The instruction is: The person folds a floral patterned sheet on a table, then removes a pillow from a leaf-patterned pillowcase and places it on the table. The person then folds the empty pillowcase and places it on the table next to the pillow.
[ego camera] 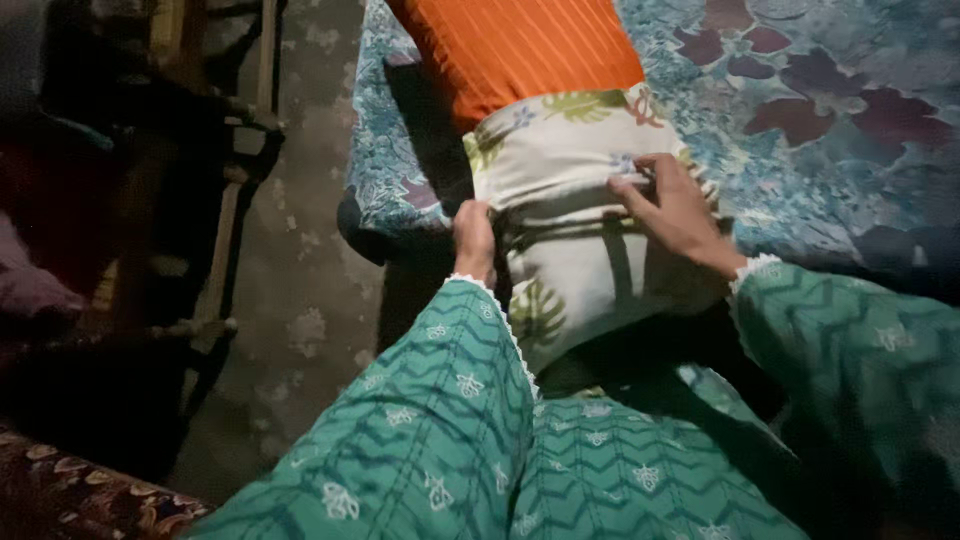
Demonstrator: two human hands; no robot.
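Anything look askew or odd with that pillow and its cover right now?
The leaf-print cover sits only partway over the orange pillow; the upper half is bare, and the cover is bunched and creased where the left hand and right hand grip it. No tear or spill shows.

Looks like a bedroom in someone's home: there's a bed [850,180] with a blue floral sheet, an orange pillow [520,50] lying near its left edge, a worn speckled floor [300,280] beside it (pretty dim in here), and dark wooden furniture [230,200] along the left.
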